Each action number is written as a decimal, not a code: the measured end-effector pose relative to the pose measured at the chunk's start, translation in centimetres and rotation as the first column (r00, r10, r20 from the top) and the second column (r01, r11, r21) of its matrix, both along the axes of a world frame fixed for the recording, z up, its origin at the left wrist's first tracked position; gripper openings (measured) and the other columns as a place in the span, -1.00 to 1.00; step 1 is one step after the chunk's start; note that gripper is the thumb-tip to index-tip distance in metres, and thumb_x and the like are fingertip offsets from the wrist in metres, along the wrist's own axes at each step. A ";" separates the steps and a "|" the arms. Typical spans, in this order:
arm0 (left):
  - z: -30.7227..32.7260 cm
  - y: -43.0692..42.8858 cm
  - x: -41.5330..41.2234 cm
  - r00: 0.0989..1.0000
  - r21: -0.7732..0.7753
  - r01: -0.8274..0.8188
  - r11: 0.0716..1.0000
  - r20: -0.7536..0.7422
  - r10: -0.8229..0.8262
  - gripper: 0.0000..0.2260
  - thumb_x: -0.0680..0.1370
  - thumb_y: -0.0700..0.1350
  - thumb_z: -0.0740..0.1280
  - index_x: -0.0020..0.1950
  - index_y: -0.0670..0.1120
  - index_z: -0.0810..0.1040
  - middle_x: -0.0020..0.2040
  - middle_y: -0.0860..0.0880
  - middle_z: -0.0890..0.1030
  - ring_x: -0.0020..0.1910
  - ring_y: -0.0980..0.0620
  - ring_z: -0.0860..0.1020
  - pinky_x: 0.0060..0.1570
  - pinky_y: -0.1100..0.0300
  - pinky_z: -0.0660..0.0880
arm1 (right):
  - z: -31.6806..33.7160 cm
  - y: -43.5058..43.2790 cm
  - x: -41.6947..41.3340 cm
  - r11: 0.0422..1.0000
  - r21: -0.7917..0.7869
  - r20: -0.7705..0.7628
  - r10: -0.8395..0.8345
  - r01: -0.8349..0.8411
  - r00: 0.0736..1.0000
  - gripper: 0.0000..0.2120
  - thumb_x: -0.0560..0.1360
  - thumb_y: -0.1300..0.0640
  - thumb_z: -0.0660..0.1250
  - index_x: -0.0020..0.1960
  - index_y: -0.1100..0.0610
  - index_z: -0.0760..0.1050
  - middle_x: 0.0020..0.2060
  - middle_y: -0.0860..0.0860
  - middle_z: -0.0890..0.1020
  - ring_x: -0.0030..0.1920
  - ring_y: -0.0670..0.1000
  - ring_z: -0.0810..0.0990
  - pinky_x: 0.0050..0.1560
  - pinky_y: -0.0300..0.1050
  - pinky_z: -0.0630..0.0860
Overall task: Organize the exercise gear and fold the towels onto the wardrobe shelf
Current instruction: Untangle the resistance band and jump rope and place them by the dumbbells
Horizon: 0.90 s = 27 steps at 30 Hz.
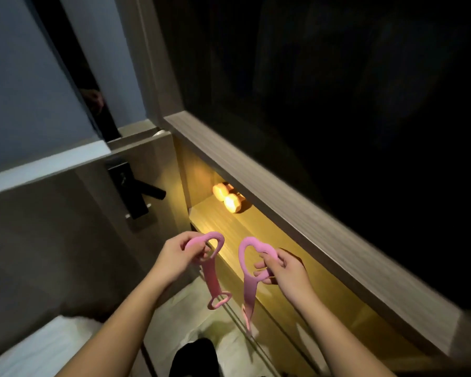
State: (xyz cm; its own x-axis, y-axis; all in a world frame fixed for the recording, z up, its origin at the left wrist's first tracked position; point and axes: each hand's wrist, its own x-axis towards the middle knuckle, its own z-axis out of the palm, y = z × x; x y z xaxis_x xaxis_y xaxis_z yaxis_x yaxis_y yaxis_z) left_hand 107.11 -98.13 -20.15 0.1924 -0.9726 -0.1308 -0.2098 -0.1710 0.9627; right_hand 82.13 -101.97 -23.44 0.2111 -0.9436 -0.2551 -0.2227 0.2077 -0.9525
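My left hand (178,257) grips the looped end of a pink resistance band (211,284), whose strap hangs down to a smaller loop. My right hand (283,270) pinches the heart-shaped loop of a second pink band (246,281), which dangles toward the floor. Both hands hover just in front of the lit wooden wardrobe shelf (229,227). A small pair of dumbbells (229,198) lies at the shelf's far left end under warm light.
A thick wooden ledge (297,213) overhangs the shelf, with a dark wardrobe space above. To the left a door carries a black handle (144,190). A white bed edge (38,346) sits at the lower left. A dark-clad foot (193,357) stands on the pale floor.
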 end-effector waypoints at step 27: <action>-14.0 -10.2 6.9 0.865 -0.232 0.461 0.857 -0.100 -0.492 -0.92 0.61 -0.07 0.31 0.04 0.03 0.60 -0.16 0.05 0.70 -0.17 0.08 0.68 -0.27 0.32 0.56 | -7.4 5.6 10.0 0.860 -0.275 0.095 -0.422 0.431 0.902 -0.84 0.64 0.19 0.21 0.05 0.20 0.56 -0.28 0.08 0.69 -0.29 0.08 0.70 -0.33 -0.14 0.60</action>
